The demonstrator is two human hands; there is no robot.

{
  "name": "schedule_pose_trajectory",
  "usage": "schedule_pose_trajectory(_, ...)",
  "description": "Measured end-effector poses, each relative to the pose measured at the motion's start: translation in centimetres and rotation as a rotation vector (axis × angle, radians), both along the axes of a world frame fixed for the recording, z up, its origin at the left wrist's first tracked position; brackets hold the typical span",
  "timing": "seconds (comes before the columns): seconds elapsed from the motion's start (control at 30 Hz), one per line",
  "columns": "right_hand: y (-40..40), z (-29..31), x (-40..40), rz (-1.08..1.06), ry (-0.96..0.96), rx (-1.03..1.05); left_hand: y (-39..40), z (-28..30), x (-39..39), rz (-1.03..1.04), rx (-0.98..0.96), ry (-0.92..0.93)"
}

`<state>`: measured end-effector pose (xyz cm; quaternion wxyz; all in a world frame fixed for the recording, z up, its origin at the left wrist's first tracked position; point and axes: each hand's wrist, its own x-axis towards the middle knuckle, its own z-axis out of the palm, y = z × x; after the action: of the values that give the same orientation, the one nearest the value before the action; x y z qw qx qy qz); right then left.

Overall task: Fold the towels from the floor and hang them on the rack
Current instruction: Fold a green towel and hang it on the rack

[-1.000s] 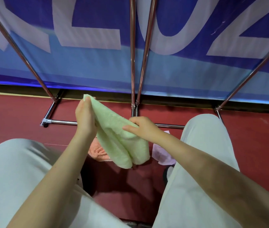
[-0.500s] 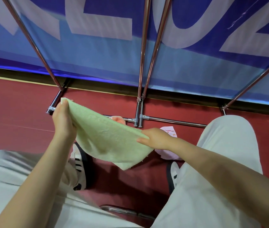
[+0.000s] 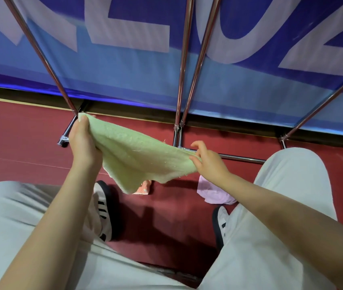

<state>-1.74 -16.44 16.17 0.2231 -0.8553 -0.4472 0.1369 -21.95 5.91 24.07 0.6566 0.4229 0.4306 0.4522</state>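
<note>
A light green towel is stretched flat in the air between my hands, above the red floor. My left hand grips its far left corner. My right hand pinches the right corner with thumb and forefinger, the other fingers lifted. An orange towel lies on the floor, mostly hidden under the green one. A pink towel lies on the floor below my right wrist. The metal rack rises in front of me, its poles slanting upward.
The rack's base bars run along the red floor just ahead of my feet. My two sneakers stand on the floor between my knees in light trousers. A blue banner with big white letters fills the background.
The green towel went from a folded bunch to spread wide and flat. My hands moved apart, left hand going left. The view tilted and my sneakers came into sight.
</note>
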Motion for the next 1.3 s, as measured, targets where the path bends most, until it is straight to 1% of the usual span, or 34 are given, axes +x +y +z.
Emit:
schedule_pose_trajectory(0.1,-0.2,-0.3,0.5,-0.042,0.01,-0.015,-0.3,0.1,-0.2,-0.051,0.052,0.021)
schedule_pose_trajectory(0.23,-0.6,-0.6,0.6,-0.05,0.028,-0.092,-1.5,0.3,0.3,-0.142,0.2,0.057)
schedule_pose_trajectory(0.37,-0.7,-0.3,0.9,-0.11,0.043,-0.033,-1.7,0.3,0.2,-0.186,0.246,0.096)
schedule_pose_trajectory(0.47,-0.6,-0.1,1.0,-0.13,-0.041,-0.002,-1.7,0.4,0.1,-0.175,0.257,0.124)
schedule_pose_trajectory(0.57,-0.5,-0.2,1.1,-0.097,-0.121,-0.006,-2.1,0.4,0.2,-0.124,0.233,0.106)
schedule_pose_trajectory(0.63,-0.4,-0.2,1.2,-0.088,-0.192,-0.027,-2.3,0.4,0.2,-0.108,0.23,0.106)
schedule_pose_trajectory(0.7,-0.3,-0.3,1.5,-0.082,-0.22,-0.092,-2.2,0.3,0.1,-0.115,0.241,0.115)
schedule_pose_trajectory(0.8,-0.3,-0.7,2.2,-0.072,-0.134,-0.269,-1.8,0.0,-0.1,-0.117,0.243,0.121)
schedule_pose_trajectory(0.87,-0.4,-0.9,2.9,-0.11,-0.003,-0.294,-1.5,-0.4,-0.2,-0.101,0.228,0.145)
schedule_pose_trajectory(0.93,-0.3,-0.7,3.4,-0.185,0.155,-0.173,-1.0,-1.0,-0.1,-0.06,0.193,0.232)
schedule_pose_trajectory(0.97,-0.1,-0.2,3.6,-0.231,0.253,-0.069,-0.6,-1.4,-0.1,-0.023,0.156,0.277)
schedule_pose_trajectory(1.07,0.7,1.9,4.0,-0.38,0.595,0.284,0.8,-2.5,-0.3,0.092,-0.062,0.327)
schedule_pose_trajectory(1.13,1.1,3.1,4.3,-0.464,0.862,0.485,1.5,-3.2,-0.6,0.105,-0.154,0.376)
schedule_pose_trajectory(1.17,1.2,3.6,4.4,-0.492,0.948,0.554,1.6,-3.4,-0.6,0.101,-0.175,0.377)
schedule_pose_trajectory(1.2,1.2,4.0,4.4,-0.511,0.969,0.595,1.6,-3.5,-0.4,0.098,-0.191,0.349)
schedule_pose_trajectory(1.23,1.3,4.3,4.4,-0.526,0.927,0.611,1.5,-3.6,-0.2,0.096,-0.203,0.325)
schedule_pose_trajectory(1.3,1.2,4.7,4.3,-0.559,0.785,0.637,1.1,-3.4,0.4,0.105,-0.207,0.304)
